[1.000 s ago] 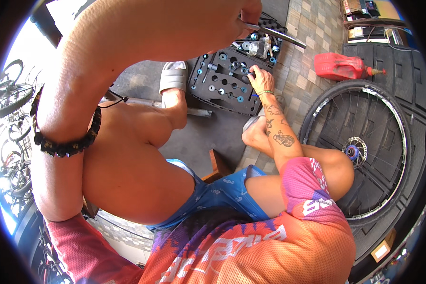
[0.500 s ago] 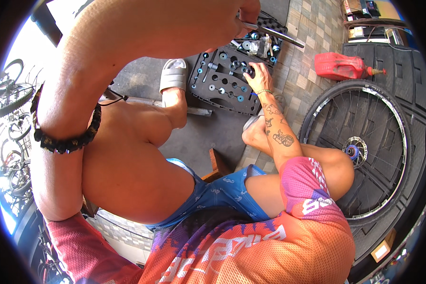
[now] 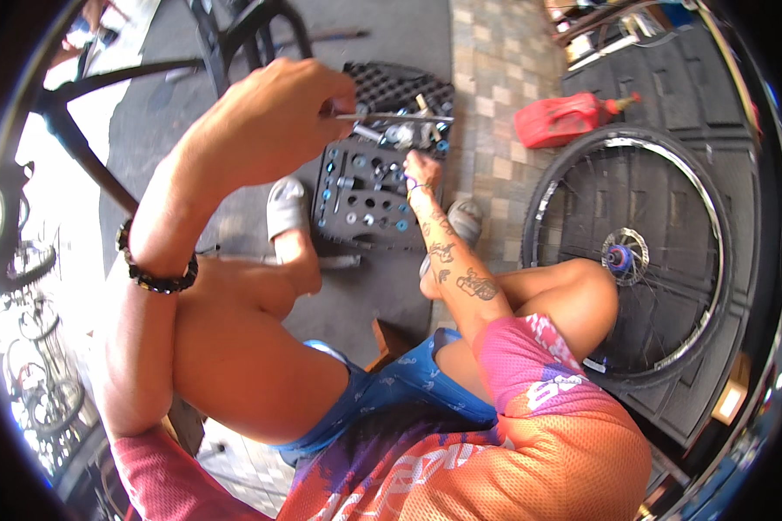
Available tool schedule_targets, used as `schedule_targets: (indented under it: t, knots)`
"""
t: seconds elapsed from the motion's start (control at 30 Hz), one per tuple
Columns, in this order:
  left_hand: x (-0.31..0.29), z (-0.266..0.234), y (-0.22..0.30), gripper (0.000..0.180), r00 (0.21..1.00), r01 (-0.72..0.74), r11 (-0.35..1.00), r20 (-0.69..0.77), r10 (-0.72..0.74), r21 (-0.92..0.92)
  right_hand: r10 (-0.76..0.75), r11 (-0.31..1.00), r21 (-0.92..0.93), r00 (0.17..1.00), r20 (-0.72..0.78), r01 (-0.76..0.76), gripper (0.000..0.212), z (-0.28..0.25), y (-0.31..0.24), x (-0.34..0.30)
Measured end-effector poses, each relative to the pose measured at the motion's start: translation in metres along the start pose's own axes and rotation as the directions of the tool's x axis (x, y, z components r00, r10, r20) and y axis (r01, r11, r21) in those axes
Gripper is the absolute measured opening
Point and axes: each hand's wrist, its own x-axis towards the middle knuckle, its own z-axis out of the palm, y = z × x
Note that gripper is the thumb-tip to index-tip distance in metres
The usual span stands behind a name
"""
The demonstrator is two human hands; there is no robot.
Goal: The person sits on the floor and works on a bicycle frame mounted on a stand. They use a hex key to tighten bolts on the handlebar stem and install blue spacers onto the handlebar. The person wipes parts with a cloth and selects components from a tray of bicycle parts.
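We are grasping a slim metal rod [image 3: 400, 117] in the left hand [image 3: 291, 113], with the fingers curling around its left end. The rod is pointing rightward, and in this view it is crossing the far half of an unfolded tool case [image 3: 339, 230], its free end reaching toward that half's right edge. The case is lying on a dark mat [image 3: 374, 291], near the mat's right edge, where the tiled floor [image 3: 482, 78] is beginning.

We are resting or hovering the right hand [image 3: 422, 172] at the right edge of the case's near half, toward its far corner. Its fingers are bending over the tray, but blur is hiding the tips, so we cannot tell whether they are grasping a piece. Small round fittings [image 3: 346, 182] are sitting in the near half's foam cut-outs, and loose parts [image 3: 401, 135] are lying in the far half.

The rod is looking stiff and fairly light; bare metal is probably turning slippery under oily fingers, so we are judging a wrap near the middle steadier than one at the end. The fittings are seeming hard, sturdy and easy to drop; we are favouring a pinch on their outer rims.

Rightward, a bicycle wheel [image 3: 624, 258] and a red jug [image 3: 560, 122] are lying beyond the case.
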Motion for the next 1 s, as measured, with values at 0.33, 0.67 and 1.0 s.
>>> schedule_targets:
  t: [0.33, 0.67, 1.0]
  knots:
    - [0.005, -0.026, 0.062, 0.027, 0.992, -0.044, 0.979, -0.128, 0.018, -0.201, -0.823, 0.397, -0.602, 0.559, 0.1, 0.693, 0.027, -0.142, -0.239, 0.08]
    - [-0.003, 0.015, 0.078, 0.029, 0.9, 0.071, 0.28, 0.182, 0.395, -0.957, -0.745, 0.537, -0.187, 0.566, 0.353, 0.823, 0.031, -0.268, -0.292, 0.06]
    - [-0.019, 0.036, 0.128, 0.029, 0.865, -0.436, 0.9, 0.274, 0.42, -0.003, 0.164, 0.715, -0.635, 0.812, 0.56, 0.293, 0.05, -0.298, -0.264, 0.044]
